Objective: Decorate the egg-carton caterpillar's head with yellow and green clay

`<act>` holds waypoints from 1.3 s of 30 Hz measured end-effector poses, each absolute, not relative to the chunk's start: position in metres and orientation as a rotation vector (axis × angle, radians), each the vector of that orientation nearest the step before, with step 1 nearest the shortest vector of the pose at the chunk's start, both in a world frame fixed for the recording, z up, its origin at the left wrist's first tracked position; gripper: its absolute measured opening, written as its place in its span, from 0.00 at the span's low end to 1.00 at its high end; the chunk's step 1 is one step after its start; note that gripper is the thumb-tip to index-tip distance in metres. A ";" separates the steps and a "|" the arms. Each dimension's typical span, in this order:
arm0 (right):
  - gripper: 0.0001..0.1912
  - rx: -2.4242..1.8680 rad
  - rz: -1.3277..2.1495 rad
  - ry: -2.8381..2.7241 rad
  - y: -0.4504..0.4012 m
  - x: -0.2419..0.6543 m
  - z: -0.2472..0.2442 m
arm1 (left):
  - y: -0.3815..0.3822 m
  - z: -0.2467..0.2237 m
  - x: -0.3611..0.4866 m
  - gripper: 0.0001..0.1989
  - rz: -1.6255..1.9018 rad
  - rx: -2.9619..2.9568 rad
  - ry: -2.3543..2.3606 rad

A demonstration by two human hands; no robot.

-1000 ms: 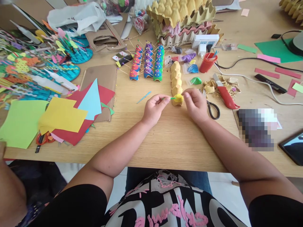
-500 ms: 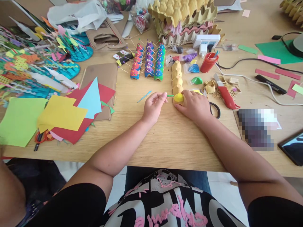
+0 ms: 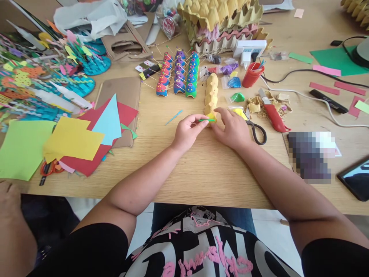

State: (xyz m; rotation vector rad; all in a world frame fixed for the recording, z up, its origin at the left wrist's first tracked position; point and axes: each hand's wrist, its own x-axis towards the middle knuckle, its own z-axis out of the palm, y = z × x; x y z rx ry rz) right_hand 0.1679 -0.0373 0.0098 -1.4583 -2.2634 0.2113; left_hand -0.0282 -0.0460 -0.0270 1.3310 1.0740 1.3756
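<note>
My left hand [image 3: 188, 130] pinches a thin green modelling tool [image 3: 205, 120], which lies level across the near end of a yellow egg carton strip [image 3: 211, 92]. Bright yellow clay [image 3: 211, 116] covers that near cup, partly hidden by my fingers. My right hand [image 3: 233, 129] is curled at the strip's near right side, its thumb and forefinger around the clay-covered cup. A blue modelling tool [image 3: 173, 117] rests on the table left of the strip. Beyond stand three painted-looking strips in red [image 3: 165, 75], purple [image 3: 180, 73] and green-blue [image 3: 192, 75], with pins sticking out.
Black-handled scissors [image 3: 259, 132] and a red-handled knife [image 3: 273, 115] lie to the right. Behind are a red cup [image 3: 253, 75], clay packets [image 3: 238, 97], a power strip [image 3: 249, 48] and stacked egg trays [image 3: 221, 23]. Coloured paper [image 3: 76, 138] covers the left. Another person's hand [image 3: 10, 200] shows lower left.
The green tool has turned from pointing at the clay's side to lying across it. The yellow clay looks flatter on the cup. My right fingers have spread a little.
</note>
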 end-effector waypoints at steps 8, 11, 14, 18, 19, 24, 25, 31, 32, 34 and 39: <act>0.30 -1.033 0.696 -2.007 -0.040 0.165 0.001 | -0.046 -0.023 -0.029 0.13 1.374 1.417 1.004; 0.33 -1.002 0.885 -1.920 -0.039 0.162 0.001 | -0.047 -0.020 -0.027 0.16 1.388 1.509 0.968; 0.33 -0.990 0.948 -1.837 -0.038 0.161 0.003 | -0.048 -0.020 -0.025 0.17 1.377 1.500 0.957; 0.34 -0.983 0.959 -1.766 -0.037 0.161 0.004 | -0.049 -0.022 -0.025 0.19 1.330 1.430 0.959; 0.34 -0.984 0.950 -1.771 -0.037 0.161 0.005 | -0.049 -0.022 -0.026 0.18 1.332 1.425 0.961; 0.35 -0.996 0.890 -1.826 -0.038 0.161 0.005 | -0.050 -0.020 -0.026 0.16 1.333 1.416 0.969; 0.35 -0.996 0.889 -1.834 -0.038 0.161 0.005 | -0.050 -0.019 -0.026 0.16 1.329 1.409 0.964; 0.36 -0.981 0.906 -1.849 -0.039 0.161 0.005 | -0.050 -0.020 -0.026 0.19 1.340 1.394 0.933; 0.37 -0.984 0.908 -1.848 -0.039 0.160 0.005 | -0.050 -0.019 -0.026 0.20 1.340 1.400 0.941; 0.37 -0.989 0.913 -1.844 -0.040 0.160 0.006 | -0.050 -0.018 -0.026 0.21 1.339 1.411 0.964; 0.38 -0.969 0.976 -1.805 -0.041 0.160 0.007 | -0.052 -0.013 -0.026 0.24 1.355 1.431 0.988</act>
